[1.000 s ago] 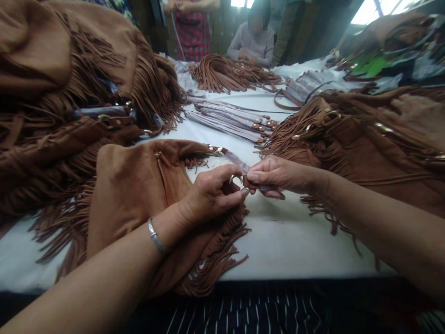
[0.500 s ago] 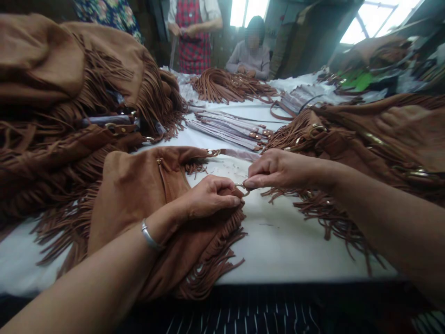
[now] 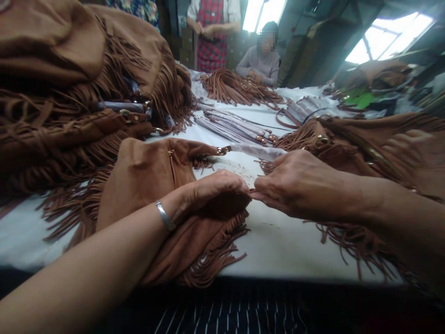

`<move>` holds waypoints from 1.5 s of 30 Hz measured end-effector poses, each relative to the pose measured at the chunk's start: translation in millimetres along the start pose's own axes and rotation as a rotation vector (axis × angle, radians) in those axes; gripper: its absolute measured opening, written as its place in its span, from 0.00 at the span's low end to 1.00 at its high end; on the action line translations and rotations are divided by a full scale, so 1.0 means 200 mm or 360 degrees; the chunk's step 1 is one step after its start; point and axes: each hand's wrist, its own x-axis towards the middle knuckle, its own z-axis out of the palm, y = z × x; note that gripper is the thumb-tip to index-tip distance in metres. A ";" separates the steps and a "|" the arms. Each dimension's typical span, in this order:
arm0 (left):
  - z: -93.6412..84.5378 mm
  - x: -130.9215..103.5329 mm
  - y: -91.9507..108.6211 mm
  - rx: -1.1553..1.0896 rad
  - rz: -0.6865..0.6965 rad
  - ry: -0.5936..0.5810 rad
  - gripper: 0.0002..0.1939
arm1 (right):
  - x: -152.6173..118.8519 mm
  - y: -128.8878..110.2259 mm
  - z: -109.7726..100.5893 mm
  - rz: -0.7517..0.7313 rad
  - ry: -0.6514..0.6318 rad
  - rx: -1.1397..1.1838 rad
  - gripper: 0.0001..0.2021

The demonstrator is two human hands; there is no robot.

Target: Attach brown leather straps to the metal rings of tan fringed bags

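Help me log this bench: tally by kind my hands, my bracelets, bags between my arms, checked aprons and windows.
Hands: 2 (left hand, right hand)
Bracelet: 1
Bag: 1
Checked apron: 1
Windows: 2 (left window, right window)
Total: 7

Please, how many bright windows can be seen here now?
2: one window at the top, behind the seated person; the other window at the upper right. More may be hidden.
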 end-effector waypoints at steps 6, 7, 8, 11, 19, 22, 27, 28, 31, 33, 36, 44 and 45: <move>0.04 -0.01 0.02 0.0176 0.0002 0.0075 0.07 | -0.11 -0.07 0.11 -0.0061 0.0234 -0.0188 0.10; 0.04 -0.02 0.02 0.0222 0.0002 0.0096 0.08 | -0.12 -0.08 0.12 -0.0051 0.0267 -0.0211 0.10; 0.05 -0.03 0.03 0.0266 0.0002 0.0116 0.09 | -0.13 -0.09 0.13 -0.0038 0.0291 -0.0236 0.10; 0.07 -0.04 0.02 0.0339 0.0013 0.0163 0.10 | -0.14 -0.11 0.15 -0.0012 0.0313 -0.0277 0.08; 0.11 -0.06 0.00 0.0287 -0.0016 0.0218 0.10 | -0.14 -0.11 0.18 0.0085 0.0263 -0.0262 0.12; 0.11 -0.05 0.01 0.0368 -0.0040 0.0157 0.10 | -0.14 -0.13 0.14 0.0047 0.0168 -0.0352 0.09; 0.09 -0.03 0.02 0.0679 -0.0004 -0.0160 0.11 | -0.13 -0.17 0.06 -0.0197 0.0233 -0.0598 0.10; 0.08 -0.03 0.02 0.0753 0.0022 -0.0197 0.12 | -0.13 -0.18 0.05 -0.0227 0.0259 -0.0625 0.09; 0.08 -0.04 0.01 0.0889 0.0121 -0.0137 0.13 | -0.14 -0.19 0.07 -0.0183 0.0328 -0.0676 0.08; 0.09 -0.05 0.00 0.0937 0.0172 -0.0054 0.13 | -0.14 -0.20 0.09 -0.0082 0.0384 -0.0689 0.09; 0.10 -0.06 -0.02 0.0895 0.0196 0.0020 0.13 | -0.14 -0.22 0.12 0.0054 0.0414 -0.0703 0.10; 0.12 -0.05 -0.06 0.0638 0.0124 0.0233 0.10 | -0.15 -0.20 0.21 0.0143 0.0428 -0.0698 0.08; 0.12 -0.05 -0.06 0.0619 0.0125 0.0256 0.10 | -0.15 -0.19 0.22 0.0159 0.0420 -0.0672 0.09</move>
